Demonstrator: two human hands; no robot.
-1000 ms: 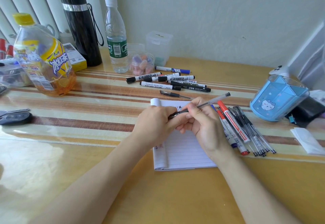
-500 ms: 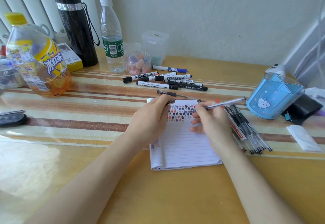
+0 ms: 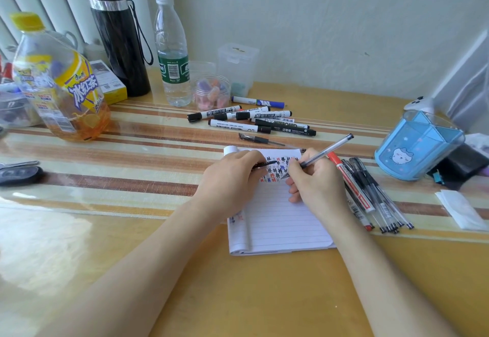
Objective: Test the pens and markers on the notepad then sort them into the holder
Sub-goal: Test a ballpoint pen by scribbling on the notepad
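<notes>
A lined notepad (image 3: pixel 277 220) lies open on the table, its top rows filled with black, blue and red test marks. My right hand (image 3: pixel 315 183) holds a clear gel pen (image 3: pixel 328 150) in a writing grip, tip down on the page. My left hand (image 3: pixel 232 180) rests on the pad's left side and pinches the pen's black cap (image 3: pixel 266 164). Several whiteboard markers (image 3: pixel 251 122) lie behind the pad. Several gel pens and a red marker (image 3: pixel 370 193) lie to the right. The blue pen holder (image 3: pixel 415 146) stands at the far right.
An iced tea bottle (image 3: pixel 58 80), a black flask (image 3: pixel 119 37) and a water bottle (image 3: pixel 172 50) stand at the back left. A small jar (image 3: pixel 211 93) and a clear box (image 3: pixel 238 66) sit behind the markers. A loose black cap with clip (image 3: pixel 254 139) lies above the pad. Folded white paper (image 3: pixel 460 209) lies far right.
The cap came off the pen into my left hand. My right hand then lowered the pen's tip onto the notepad, and my left hand settled on the pad.
</notes>
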